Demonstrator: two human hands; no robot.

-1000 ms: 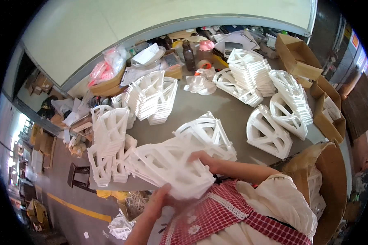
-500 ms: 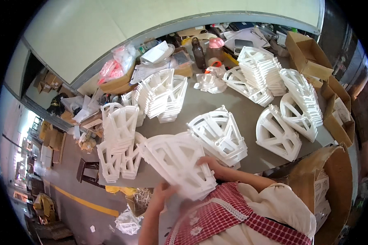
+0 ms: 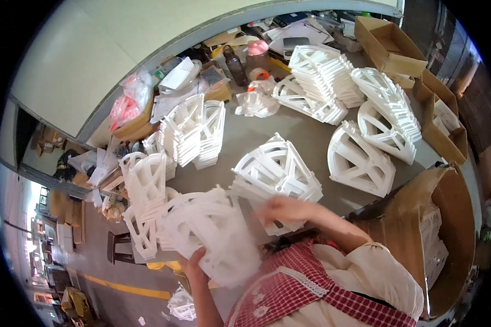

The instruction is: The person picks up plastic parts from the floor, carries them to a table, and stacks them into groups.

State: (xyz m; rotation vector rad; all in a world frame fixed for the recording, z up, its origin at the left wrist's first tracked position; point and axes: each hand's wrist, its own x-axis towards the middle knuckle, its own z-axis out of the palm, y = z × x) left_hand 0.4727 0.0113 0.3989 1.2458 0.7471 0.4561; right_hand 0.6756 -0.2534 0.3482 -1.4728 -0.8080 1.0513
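Note:
My left hand (image 3: 193, 266) is closed on the lower edge of a white fan-shaped plastic frame bundle (image 3: 213, 234), held tilted in front of my apron and smeared by motion. My right hand (image 3: 281, 211) is away from that bundle, over the near edge of a stack of white plastic frames (image 3: 278, 169) in the middle of the table. Motion blurs its fingers, so I cannot tell whether they grip anything. Past the held bundle, on the left, stands another frame stack (image 3: 144, 180), partly hidden by it.
More frame stacks stand on the grey table (image 3: 251, 126) at the back and right, including a separate pile (image 3: 360, 158). Cardboard boxes (image 3: 393, 46) line the right side; a large open carton (image 3: 393, 218) is beside my right arm. A dark bottle (image 3: 234, 65) stands among clutter behind.
My right hand has come off the held bundle and moved toward the middle stack. My left hand has shifted the bundle left and down. The whole view has turned slightly.

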